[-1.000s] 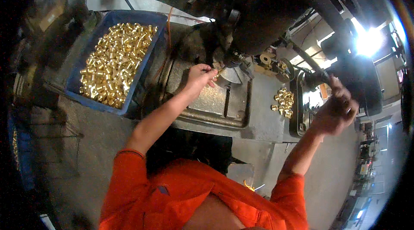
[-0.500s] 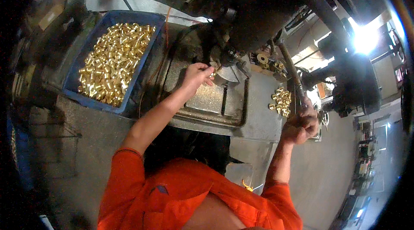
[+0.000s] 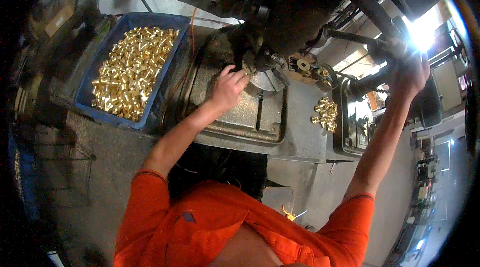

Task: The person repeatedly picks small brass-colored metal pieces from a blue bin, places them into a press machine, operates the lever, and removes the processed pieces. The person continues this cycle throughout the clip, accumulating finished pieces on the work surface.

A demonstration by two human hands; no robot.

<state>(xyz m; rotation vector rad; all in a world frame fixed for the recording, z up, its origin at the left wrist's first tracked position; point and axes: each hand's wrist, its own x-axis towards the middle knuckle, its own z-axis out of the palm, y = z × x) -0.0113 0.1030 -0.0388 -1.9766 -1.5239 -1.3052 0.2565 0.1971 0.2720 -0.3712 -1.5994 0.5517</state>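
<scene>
No text, number or sign can be read, as far as this blurred view shows

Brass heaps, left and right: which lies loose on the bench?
The small right heap, beside the machine's base plate: its pieces lie directly on the grey bench, while the big left heap sits inside a blue bin.

Harsh light [image 3: 422, 37] upper rt (blown out), rim v. dark.
</scene>
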